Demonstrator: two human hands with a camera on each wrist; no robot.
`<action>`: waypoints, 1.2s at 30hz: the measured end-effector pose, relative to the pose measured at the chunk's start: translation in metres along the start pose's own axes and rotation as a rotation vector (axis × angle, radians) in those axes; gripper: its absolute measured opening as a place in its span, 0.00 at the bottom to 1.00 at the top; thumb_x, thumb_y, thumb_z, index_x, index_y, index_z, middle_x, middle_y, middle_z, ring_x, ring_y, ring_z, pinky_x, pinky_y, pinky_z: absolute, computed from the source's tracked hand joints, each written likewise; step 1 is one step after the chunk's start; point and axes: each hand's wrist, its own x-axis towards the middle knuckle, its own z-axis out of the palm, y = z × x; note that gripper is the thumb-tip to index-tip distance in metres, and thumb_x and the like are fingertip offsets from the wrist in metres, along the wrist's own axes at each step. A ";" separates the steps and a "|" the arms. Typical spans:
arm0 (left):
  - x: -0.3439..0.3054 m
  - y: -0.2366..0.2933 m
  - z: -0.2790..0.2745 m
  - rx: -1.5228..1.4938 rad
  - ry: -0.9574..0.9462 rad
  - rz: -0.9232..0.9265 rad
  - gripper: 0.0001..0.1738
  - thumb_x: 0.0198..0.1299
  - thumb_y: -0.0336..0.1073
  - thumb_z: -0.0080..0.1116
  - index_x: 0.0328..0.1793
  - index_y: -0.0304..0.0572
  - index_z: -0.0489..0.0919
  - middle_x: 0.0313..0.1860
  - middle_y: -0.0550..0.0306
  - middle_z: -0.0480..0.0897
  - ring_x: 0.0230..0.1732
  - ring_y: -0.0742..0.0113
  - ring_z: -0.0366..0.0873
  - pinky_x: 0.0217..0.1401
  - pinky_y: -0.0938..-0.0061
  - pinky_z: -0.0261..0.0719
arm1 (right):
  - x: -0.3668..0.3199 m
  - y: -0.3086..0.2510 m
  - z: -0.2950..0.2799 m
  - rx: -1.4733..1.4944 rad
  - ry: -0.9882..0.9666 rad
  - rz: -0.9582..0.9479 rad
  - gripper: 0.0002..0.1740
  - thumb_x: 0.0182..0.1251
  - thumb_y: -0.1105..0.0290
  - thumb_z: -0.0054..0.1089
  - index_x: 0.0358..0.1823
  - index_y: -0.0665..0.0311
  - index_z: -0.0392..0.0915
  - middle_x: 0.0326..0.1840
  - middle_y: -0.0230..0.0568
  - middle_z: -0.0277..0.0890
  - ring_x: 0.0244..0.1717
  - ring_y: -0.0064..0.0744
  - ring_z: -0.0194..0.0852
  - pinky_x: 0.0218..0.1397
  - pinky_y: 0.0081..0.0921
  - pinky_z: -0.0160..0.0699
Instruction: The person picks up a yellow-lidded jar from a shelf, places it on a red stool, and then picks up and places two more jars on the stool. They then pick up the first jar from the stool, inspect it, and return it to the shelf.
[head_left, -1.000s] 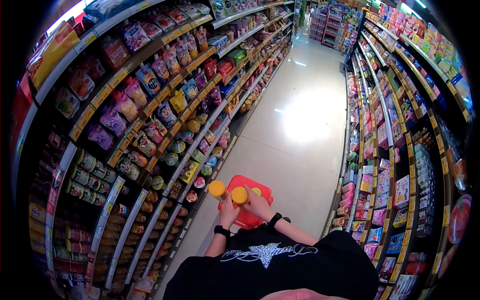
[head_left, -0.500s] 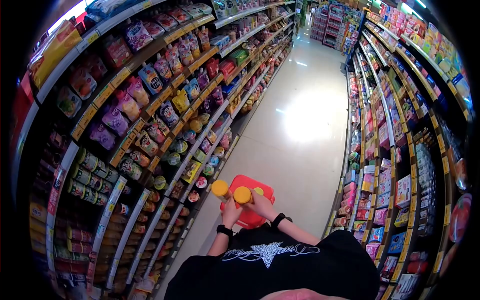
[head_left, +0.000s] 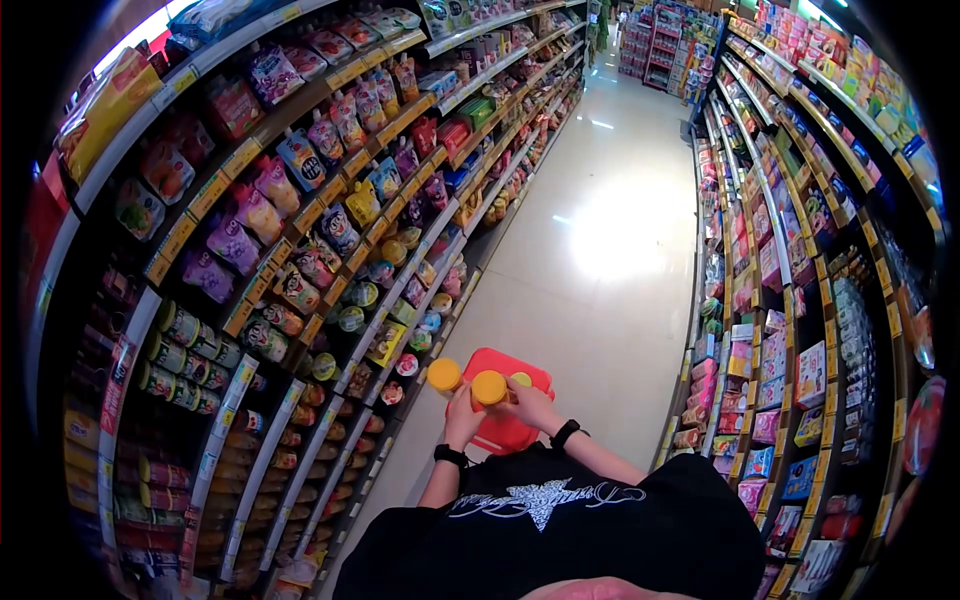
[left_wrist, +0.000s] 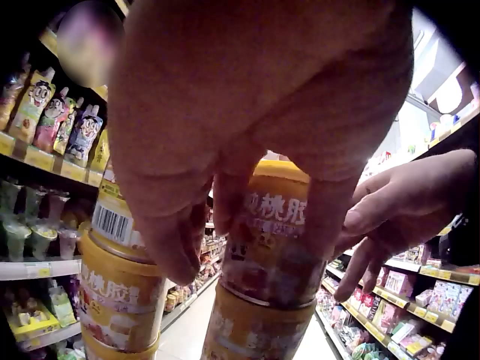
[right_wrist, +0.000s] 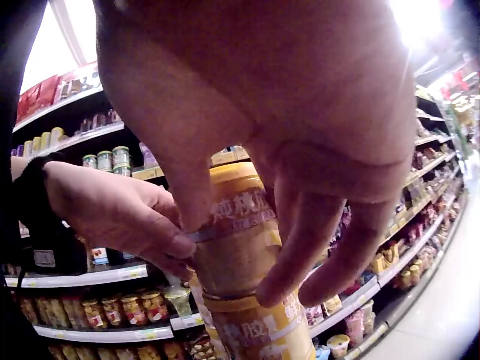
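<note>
Two stacks of yellow-lidded cans stand side by side in the hands. In the head view the left hand point(head_left: 462, 420) is between the left can point(head_left: 444, 375) and the right can point(head_left: 489, 388). The left wrist view has the left hand's fingers curled round cans, a left stack point(left_wrist: 120, 300) and a right stack point(left_wrist: 266, 255). From the right, the right hand point(head_left: 532, 408) grips the right stack; its thumb and fingers lie on either side of the upper can point(right_wrist: 232, 240) in the right wrist view. A red basket point(head_left: 510, 432) lies below the hands.
Tall shelves of pouches and jars point(head_left: 185, 350) line the left side; shelves of boxed goods point(head_left: 770, 360) line the right. Between them runs a pale shiny floor point(head_left: 560, 270). Inside the basket is another yellow lid point(head_left: 521, 380).
Both hands and the cans have shifted slightly to the right in the head view, and the basket with them. The hold on the cans looks the same.
</note>
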 end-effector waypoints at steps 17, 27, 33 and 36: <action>-0.017 0.089 -0.055 0.007 0.137 0.115 0.36 0.47 0.35 0.71 0.65 0.38 0.72 0.62 0.44 0.75 0.64 0.49 0.72 0.66 0.63 0.70 | -0.014 -0.037 -0.049 0.177 0.027 -0.211 0.37 0.60 0.58 0.66 0.69 0.61 0.64 0.60 0.52 0.74 0.60 0.48 0.73 0.63 0.36 0.71; -0.028 0.183 -0.126 -0.018 0.183 0.400 0.37 0.40 0.41 0.77 0.58 0.37 0.77 0.56 0.46 0.79 0.58 0.51 0.77 0.61 0.63 0.74 | -0.056 -0.112 -0.126 0.304 0.167 -0.318 0.32 0.54 0.58 0.71 0.59 0.64 0.74 0.56 0.49 0.78 0.56 0.46 0.76 0.62 0.34 0.71; -0.040 0.223 -0.157 0.045 0.129 0.616 0.35 0.33 0.51 0.80 0.46 0.39 0.79 0.49 0.49 0.81 0.49 0.52 0.80 0.51 0.63 0.77 | -0.101 -0.150 -0.162 0.111 0.287 -0.442 0.28 0.49 0.58 0.75 0.47 0.69 0.80 0.46 0.49 0.81 0.47 0.45 0.79 0.53 0.34 0.75; -0.050 0.231 -0.159 -0.004 0.084 0.648 0.38 0.33 0.54 0.79 0.46 0.37 0.78 0.47 0.47 0.81 0.48 0.50 0.80 0.51 0.63 0.77 | -0.114 -0.153 -0.164 0.131 0.299 -0.471 0.28 0.47 0.56 0.76 0.45 0.68 0.80 0.42 0.49 0.81 0.45 0.47 0.79 0.51 0.35 0.75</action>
